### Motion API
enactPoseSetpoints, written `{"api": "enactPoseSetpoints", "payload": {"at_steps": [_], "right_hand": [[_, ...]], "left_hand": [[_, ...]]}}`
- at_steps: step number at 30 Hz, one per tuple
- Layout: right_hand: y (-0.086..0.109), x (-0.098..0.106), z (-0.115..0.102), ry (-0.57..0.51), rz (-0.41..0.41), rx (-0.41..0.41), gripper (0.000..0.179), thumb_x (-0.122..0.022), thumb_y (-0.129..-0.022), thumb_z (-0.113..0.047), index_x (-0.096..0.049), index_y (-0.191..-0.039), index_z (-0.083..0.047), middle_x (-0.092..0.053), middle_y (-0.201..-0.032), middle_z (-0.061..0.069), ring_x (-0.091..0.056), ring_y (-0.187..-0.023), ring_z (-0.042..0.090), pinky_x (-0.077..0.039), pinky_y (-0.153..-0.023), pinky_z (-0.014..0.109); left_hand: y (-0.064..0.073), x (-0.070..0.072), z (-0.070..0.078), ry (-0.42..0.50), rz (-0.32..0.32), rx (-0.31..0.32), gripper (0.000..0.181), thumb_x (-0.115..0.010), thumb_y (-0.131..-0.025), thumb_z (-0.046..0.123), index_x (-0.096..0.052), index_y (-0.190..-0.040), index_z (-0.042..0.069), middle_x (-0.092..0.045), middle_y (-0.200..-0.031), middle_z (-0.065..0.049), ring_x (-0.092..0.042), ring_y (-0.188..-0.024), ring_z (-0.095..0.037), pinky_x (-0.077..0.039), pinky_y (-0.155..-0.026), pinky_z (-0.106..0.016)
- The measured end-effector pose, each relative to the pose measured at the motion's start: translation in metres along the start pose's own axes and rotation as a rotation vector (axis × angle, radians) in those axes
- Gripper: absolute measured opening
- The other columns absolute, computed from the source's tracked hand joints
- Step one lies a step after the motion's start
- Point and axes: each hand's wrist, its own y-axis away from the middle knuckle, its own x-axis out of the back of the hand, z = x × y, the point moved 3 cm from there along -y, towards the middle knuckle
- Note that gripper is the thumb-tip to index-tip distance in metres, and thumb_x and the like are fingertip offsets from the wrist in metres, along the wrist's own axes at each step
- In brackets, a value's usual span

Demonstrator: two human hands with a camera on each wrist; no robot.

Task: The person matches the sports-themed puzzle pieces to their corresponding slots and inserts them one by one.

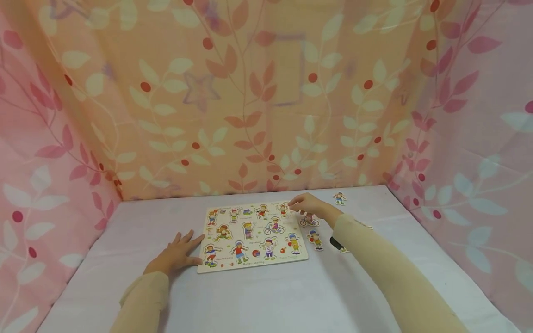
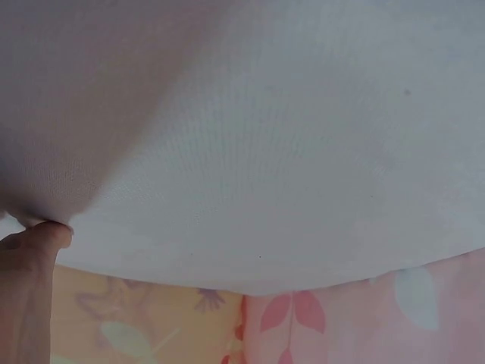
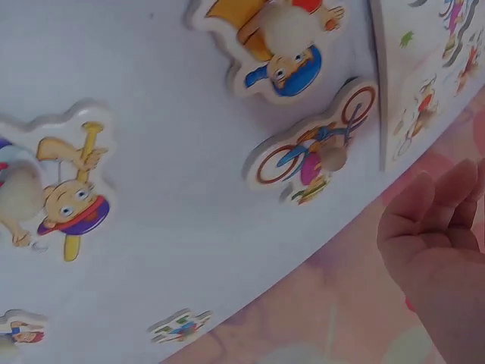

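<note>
A wooden puzzle board [image 1: 255, 245], printed with children playing sports, lies flat on the white cloth. My left hand [image 1: 176, 254] rests at its left edge, fingers spread and their tips at the border; the left wrist view catches only the thumb [image 2: 38, 239]. At the board's far right corner hovers my right hand [image 1: 309, 204], fingers loosely bent. No piece shows between them in the right wrist view. Nearest to this hand lies a bicycle rider piece [image 3: 311, 152] with a round knob. A blue-capped piece [image 1: 315, 240] sits closer to me, beside the board.
A baseball batter piece [image 3: 72, 201] lies farther right of the board, partly behind the right sleeve [image 1: 374, 254] in the head view. One more figure piece [image 1: 339, 198] is near the table's back edge. Flowered curtains [image 1: 250, 115] enclose the table on three sides.
</note>
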Motion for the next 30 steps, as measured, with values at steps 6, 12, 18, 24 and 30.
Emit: {"api": "enactPoseSetpoints", "payload": {"at_steps": [6, 12, 18, 24, 30], "right_hand": [[0.000, 0.014, 0.020, -0.020, -0.009, -0.032, 0.039, -0.062, -0.093, -0.017, -0.059, -0.128, 0.002, -0.061, -0.098, 0.013, -0.052, -0.075, 0.019, -0.043, -0.063, 0.029], [0.001, 0.023, 0.040, -0.027, -0.001, -0.103, 0.039, -0.066, -0.092, -0.017, -0.060, -0.128, -0.002, -0.061, -0.083, 0.006, -0.055, -0.075, 0.017, -0.044, -0.065, 0.031], [0.003, 0.029, 0.057, -0.041, 0.016, -0.151, 0.039, -0.068, -0.091, -0.015, -0.061, -0.127, -0.003, -0.056, -0.074, -0.001, -0.051, -0.070, 0.015, -0.040, -0.062, 0.030], [0.004, 0.029, 0.071, -0.066, 0.036, -0.174, 0.039, -0.072, -0.088, -0.016, -0.063, -0.124, -0.004, -0.051, -0.069, -0.003, -0.045, -0.063, 0.014, -0.036, -0.058, 0.027], [0.007, 0.024, 0.077, -0.098, 0.043, -0.221, 0.035, -0.074, -0.086, -0.015, -0.067, -0.119, -0.005, -0.057, -0.081, -0.001, -0.046, -0.072, 0.015, -0.037, -0.064, 0.026]], "left_hand": [[-0.001, 0.001, 0.000, -0.001, -0.011, 0.020, 0.090, -0.071, -0.077, 0.055, -0.040, -0.147, 0.006, -0.022, -0.151, -0.034, -0.007, -0.135, -0.062, -0.013, -0.101, -0.077], [-0.001, 0.001, -0.001, 0.000, -0.013, 0.020, 0.090, -0.071, -0.077, 0.054, -0.041, -0.146, 0.005, -0.022, -0.151, -0.035, -0.007, -0.135, -0.063, -0.013, -0.100, -0.078], [-0.001, -0.001, -0.001, -0.003, -0.013, 0.022, 0.090, -0.071, -0.077, 0.054, -0.041, -0.146, 0.006, -0.021, -0.151, -0.035, -0.007, -0.135, -0.063, -0.013, -0.101, -0.078], [0.000, -0.001, 0.001, -0.003, -0.015, 0.030, 0.090, -0.071, -0.077, 0.053, -0.041, -0.146, 0.005, -0.021, -0.151, -0.035, -0.006, -0.135, -0.063, -0.012, -0.101, -0.077], [-0.001, -0.001, 0.000, 0.007, -0.014, 0.026, 0.090, -0.071, -0.077, 0.054, -0.041, -0.146, 0.005, -0.021, -0.151, -0.035, -0.006, -0.135, -0.063, -0.011, -0.101, -0.077]]}}
